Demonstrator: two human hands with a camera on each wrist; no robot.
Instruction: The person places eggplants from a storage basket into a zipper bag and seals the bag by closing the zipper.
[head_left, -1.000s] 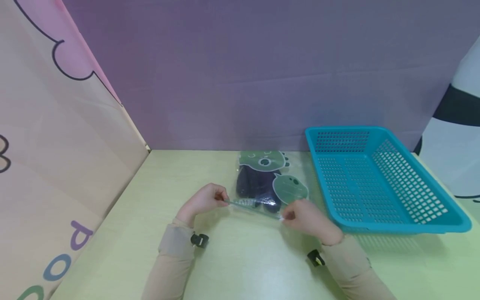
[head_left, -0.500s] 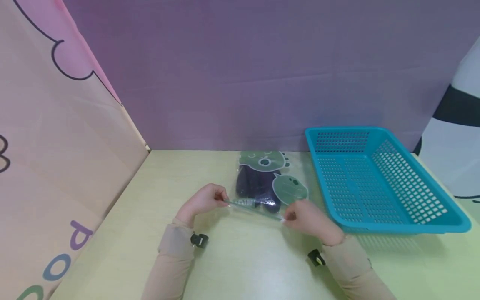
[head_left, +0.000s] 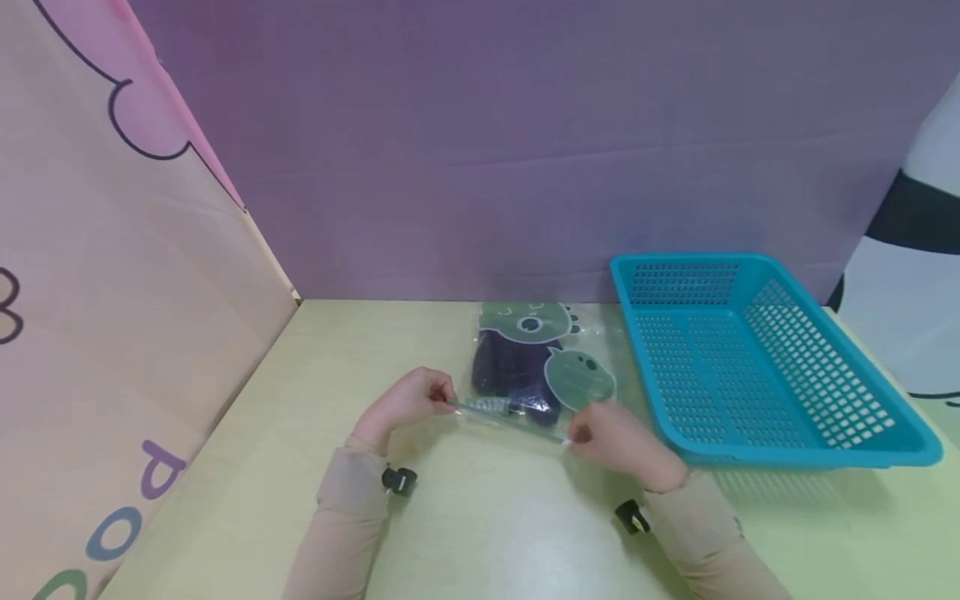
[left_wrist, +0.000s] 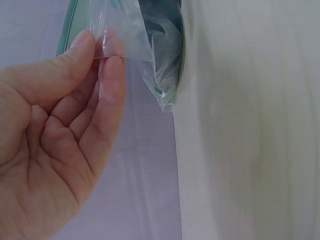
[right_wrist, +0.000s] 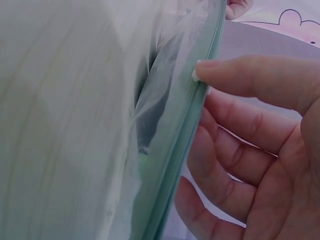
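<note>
A clear zip bag (head_left: 581, 379) printed with green cartoon dinosaurs lies on the table, with dark purple rounded items (head_left: 517, 375) inside. Its green zip strip (right_wrist: 172, 155) faces the person and is stretched between both hands. My left hand (head_left: 412, 400) pinches the strip's left end between thumb and forefinger; in the left wrist view the film shows between those fingertips. At the other end, my right hand (head_left: 618, 442) pinches the strip, its thumb over a small white piece (right_wrist: 196, 74) on it. The other right fingers curl loosely behind.
A turquoise perforated basket (head_left: 795, 456) stands on the table (head_left: 480, 525), just right of the bag and near my right hand. A purple backdrop (head_left: 465, 167) rises behind the table, and a printed panel (head_left: 150, 275) borders its left side.
The right hand and the strip's right end have shifted very slightly to the right and toward the person. The left hand, bag and basket stay put.
</note>
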